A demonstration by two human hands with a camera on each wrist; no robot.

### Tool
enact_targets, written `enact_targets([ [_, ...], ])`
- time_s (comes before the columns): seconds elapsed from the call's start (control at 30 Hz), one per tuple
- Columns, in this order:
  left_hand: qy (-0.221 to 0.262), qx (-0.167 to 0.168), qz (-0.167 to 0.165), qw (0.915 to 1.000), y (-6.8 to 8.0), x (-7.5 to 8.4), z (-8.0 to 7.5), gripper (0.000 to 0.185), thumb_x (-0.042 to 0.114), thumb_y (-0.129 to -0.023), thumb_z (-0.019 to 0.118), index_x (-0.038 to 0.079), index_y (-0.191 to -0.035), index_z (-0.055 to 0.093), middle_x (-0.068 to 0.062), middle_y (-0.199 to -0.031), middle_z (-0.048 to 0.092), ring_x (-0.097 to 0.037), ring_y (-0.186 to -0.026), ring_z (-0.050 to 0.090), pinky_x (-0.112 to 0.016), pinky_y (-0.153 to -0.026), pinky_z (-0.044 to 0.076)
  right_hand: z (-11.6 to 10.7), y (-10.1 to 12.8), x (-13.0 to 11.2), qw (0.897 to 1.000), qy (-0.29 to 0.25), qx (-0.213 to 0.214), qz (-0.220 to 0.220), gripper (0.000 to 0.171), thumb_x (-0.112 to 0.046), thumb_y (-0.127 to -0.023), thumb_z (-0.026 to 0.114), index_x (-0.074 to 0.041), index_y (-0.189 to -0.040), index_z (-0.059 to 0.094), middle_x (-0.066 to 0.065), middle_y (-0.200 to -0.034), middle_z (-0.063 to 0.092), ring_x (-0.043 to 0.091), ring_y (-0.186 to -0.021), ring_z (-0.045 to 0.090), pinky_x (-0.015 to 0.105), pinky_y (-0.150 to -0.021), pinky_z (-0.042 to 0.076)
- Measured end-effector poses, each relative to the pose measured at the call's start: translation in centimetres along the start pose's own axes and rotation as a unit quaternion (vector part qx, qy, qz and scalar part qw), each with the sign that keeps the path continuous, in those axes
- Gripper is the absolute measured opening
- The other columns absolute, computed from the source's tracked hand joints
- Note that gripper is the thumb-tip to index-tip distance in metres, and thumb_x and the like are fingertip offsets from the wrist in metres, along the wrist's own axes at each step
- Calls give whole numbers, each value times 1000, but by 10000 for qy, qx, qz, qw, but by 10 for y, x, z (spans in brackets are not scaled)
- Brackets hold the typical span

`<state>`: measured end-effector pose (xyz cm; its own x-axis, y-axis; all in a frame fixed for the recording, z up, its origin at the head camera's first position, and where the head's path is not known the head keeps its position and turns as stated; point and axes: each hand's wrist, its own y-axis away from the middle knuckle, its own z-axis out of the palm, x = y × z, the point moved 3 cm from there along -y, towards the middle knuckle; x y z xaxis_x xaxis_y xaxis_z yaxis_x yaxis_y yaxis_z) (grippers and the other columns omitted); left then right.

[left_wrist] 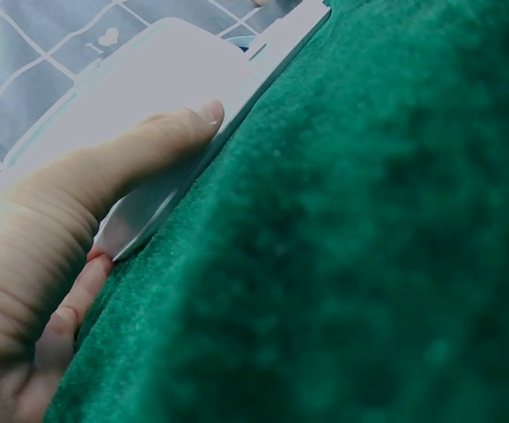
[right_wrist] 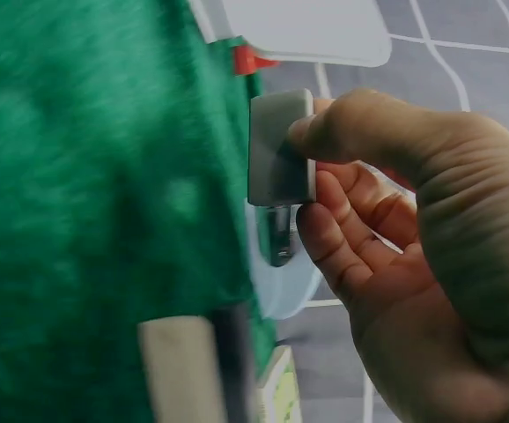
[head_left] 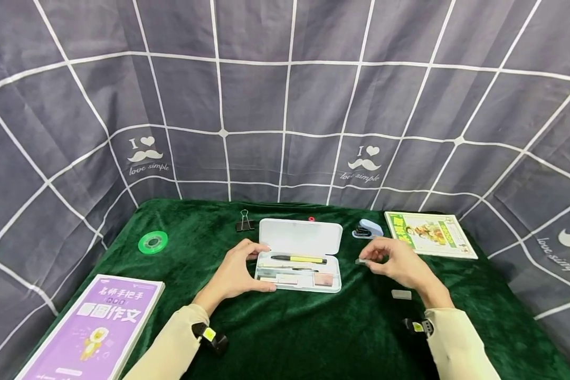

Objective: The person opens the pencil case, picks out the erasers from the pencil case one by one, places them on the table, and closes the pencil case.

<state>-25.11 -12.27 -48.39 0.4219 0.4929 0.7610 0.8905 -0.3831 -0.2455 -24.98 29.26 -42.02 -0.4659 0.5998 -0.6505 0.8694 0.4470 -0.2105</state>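
Note:
A white pencil case (head_left: pixel 290 288) lies on the green cloth with its lid (head_left: pixel 300 236) raised. My left hand (head_left: pixel 233 272) grips its left end, thumb (left_wrist: pixel 171 141) over the front edge and a fingertip low at the corner. Inside are a yellow-and-black pen (head_left: pixel 299 259), a thinner dark pen (head_left: pixel 305 269), whitish pieces at the front and a pink block (head_left: pixel 323 279). To the right of the case, my right hand (head_left: pixel 396 259) pinches a small grey-white eraser (right_wrist: pixel 276 150) between thumb and fingers. Below that hand lies another pale rectangular block (head_left: pixel 401 294).
A blue stapler (head_left: pixel 368 228) and a picture book (head_left: pixel 429 235) are at the back right. Behind the case are a black binder clip (head_left: pixel 245 226) and a small red ring (head_left: pixel 311 218). Green tape (head_left: pixel 153 242) and a purple book (head_left: pixel 95 322) lie on the left.

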Motion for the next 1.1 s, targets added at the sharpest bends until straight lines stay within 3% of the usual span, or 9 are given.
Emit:
enact_targets([
  [0.23,26,9,-2,10000,-1,2,1,89,46,-68,110,15,-142,72,2,-124,62,-20,-126,67,-38,-115,59,8,0,11,9963,-99,-787,331,18,1,-95,84,-13,-105,81,2,-97,71,10,-83,65,24,-72,57],
  [0.37,19,19,-28,10000,0,0,1,89,46,-68,110,16,-142,72,3,-124,62,-19,-126,68,-38,-115,59,8,0,12,9942,-149,-989,399,17,1,-96,83,-12,-106,81,7,-99,73,10,-83,65,24,-72,57],
  [0.5,30,7,-58,10000,0,0,1,89,47,-68,110,16,-141,72,3,-123,62,-20,-126,68,-38,-115,59,4,1,7,9955,-246,-847,342,15,-1,-97,84,-9,-109,81,6,-99,77,11,-85,69,25,-74,60],
  [0.8,24,32,-76,10000,1,2,-1,88,45,-67,110,15,-141,72,2,-124,62,-21,-126,68,-39,-116,59,-9,-2,-25,9970,-666,352,-155,22,-1,-97,85,-11,-117,81,10,-106,80,16,-91,76,27,-77,64],
  [0.97,21,26,-83,10000,2,1,-1,88,44,-67,110,15,-141,72,2,-124,62,-22,-126,68,-39,-116,59,14,-12,-39,9953,-851,161,-441,25,3,-95,86,-8,-117,81,13,-109,80,18,-92,77,29,-79,66],
  [1.1,43,6,-75,10000,1,2,0,89,44,-67,110,14,-141,72,1,-125,62,-21,-127,68,-39,-116,58,43,-19,-46,9967,-552,-213,-557,23,1,-93,89,-6,-114,82,9,-104,80,13,-89,74,33,-80,66],
])
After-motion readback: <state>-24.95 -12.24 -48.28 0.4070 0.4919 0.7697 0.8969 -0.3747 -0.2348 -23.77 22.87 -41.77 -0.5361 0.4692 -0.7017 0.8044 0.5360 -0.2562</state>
